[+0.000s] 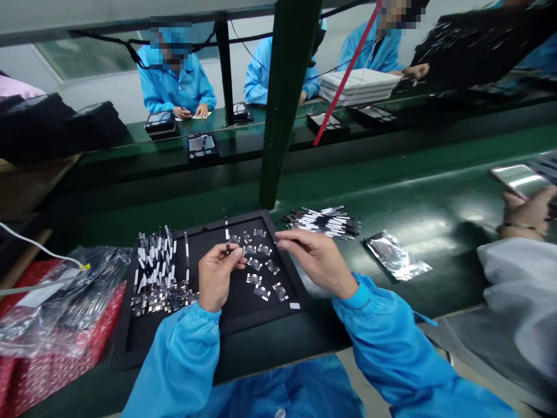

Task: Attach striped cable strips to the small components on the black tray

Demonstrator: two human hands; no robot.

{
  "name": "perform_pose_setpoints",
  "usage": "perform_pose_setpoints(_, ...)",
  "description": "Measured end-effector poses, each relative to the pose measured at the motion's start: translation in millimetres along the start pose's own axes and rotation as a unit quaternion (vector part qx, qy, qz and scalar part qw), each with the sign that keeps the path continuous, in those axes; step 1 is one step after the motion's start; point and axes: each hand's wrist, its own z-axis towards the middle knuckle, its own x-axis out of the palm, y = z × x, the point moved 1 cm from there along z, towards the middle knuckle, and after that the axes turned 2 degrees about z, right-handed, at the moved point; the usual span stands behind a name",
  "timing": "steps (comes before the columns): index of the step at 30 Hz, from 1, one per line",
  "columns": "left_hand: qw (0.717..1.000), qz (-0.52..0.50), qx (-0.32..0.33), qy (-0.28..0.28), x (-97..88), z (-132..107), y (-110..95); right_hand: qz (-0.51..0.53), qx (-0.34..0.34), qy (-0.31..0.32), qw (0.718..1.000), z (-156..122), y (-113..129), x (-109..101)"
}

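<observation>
While left grip [217, 276], lower centre, pinches one slim strip [227, 228], contents of right grip [319, 261] are unclear; strip: likely light, flexible, fragile, best held by edges.

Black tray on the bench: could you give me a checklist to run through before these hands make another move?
1. Left hand has its strip pinched, upper end standing clear: ok.
2. Right hand is empty: cannot tell; its fingertips are too small to judge.
3. Small boards on the right side of the black tray lie spread out: ok.
4. Pile of strips beyond the tray is neatly aligned: not ok; strips cross one another.
5. Silver packet is outside the tray: ok.
</observation>
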Motion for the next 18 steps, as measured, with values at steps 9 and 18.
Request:
perform_pose_setpoints(9, 0.996, -0.015, -0.071, 0.057, 4.5, -6.6, 1.2, 0.021, 0.029, 0.051, 0.998, 1.2, -10.7, 39.3)
perform_pose_setpoints(18, 0.992, -0.017, -0.1, 0.073, 5.3, -8.0, 3.3, 0.015, 0.005, 0.062, 0.998, -7.2, -11.2, 41.5)
